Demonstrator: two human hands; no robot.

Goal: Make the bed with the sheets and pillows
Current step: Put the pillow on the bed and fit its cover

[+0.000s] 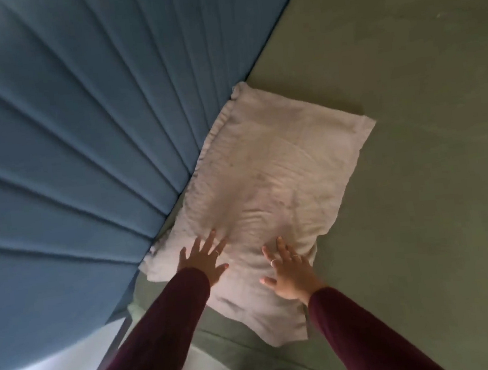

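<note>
Fingers [212, 238] on both hands are straight and spread, flat on the pillow, pinching nothing. Then by size: blue channel-tufted headboard [65, 128] fills the upper left of the frame. Green fitted sheet [412, 137] covers the bed across the right and bottom, looks smooth and already on. Pale pink pillow [272, 176] lies flat at centre frame, its long edge touching the headboard base, the near end running toward the bottom centre. Cover is wrinkled, with loose fabric at the near end. Maroon sleeves [162, 338] come up from the bottom edge. Left hand [204, 260] presses the pillow's near-left part, just beside the headboard; right hand [288, 273] presses the near-right part, rings visible on both.

Step, as I read it: pillow placement and smoothing at the head of the bed; sheet step seems done. Next move likely calls for sweeping both palms outward to flatten wrinkles, then squaring the pillow to the headboard. No second pillow or top sheet in view, so those would need fetching.
</note>
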